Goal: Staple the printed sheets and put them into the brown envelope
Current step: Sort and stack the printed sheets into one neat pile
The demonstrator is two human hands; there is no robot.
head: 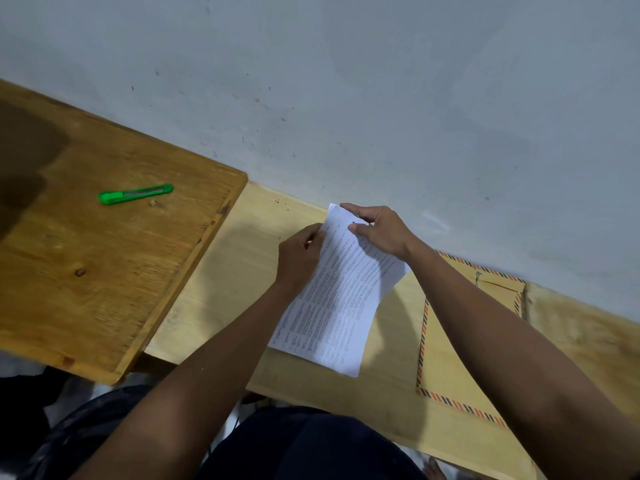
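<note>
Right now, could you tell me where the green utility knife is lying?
In the head view, the green utility knife lies on the darker wooden board at the left, well apart from the printed sheets and both hands.

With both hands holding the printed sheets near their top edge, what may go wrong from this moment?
1. The printed sheets are held only near the top by the left hand and right hand; the free lower end may fan out, so the pages could get stapled crooked.
2. No stapler is visible; freeing a hand to find one may disturb the stack.
3. The brown envelope lies partly under the right forearm, so lifting it may be awkward.
</note>
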